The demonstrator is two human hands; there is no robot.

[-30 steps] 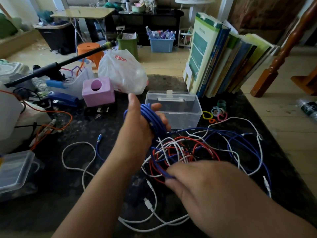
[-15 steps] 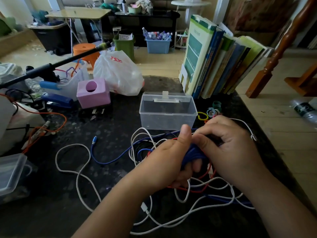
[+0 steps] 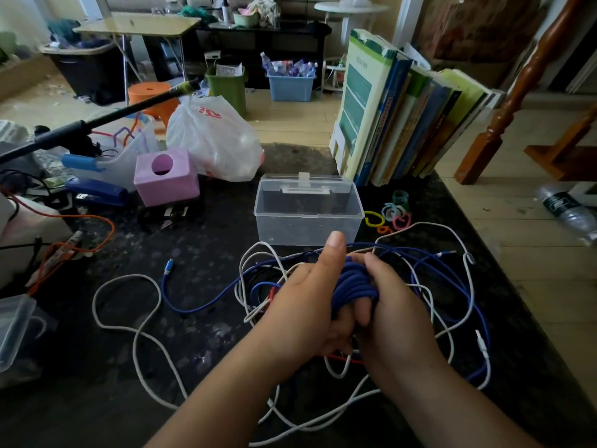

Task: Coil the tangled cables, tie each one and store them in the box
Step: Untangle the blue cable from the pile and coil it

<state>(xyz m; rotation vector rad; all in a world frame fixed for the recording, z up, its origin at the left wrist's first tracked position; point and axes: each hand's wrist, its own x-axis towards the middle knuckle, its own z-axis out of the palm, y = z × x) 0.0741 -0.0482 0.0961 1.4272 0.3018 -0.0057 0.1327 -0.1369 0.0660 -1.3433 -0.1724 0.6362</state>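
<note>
Hands gripped one braided blue cable coil (image 3: pixel 352 286): left hand (image 3: pixel 310 305) wrapped it, right hand (image 3: pixel 394 308) pinched its loops.

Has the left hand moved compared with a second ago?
Yes. The left hand, gripping the blue coil, has come down from level with the clear box to the table side nearer the person.

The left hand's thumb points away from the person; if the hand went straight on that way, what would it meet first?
Most likely the clear plastic box, which stands just beyond the left hand gripping the blue cable coil. Only loose cable strands lie between; depth is uncertain.
</note>
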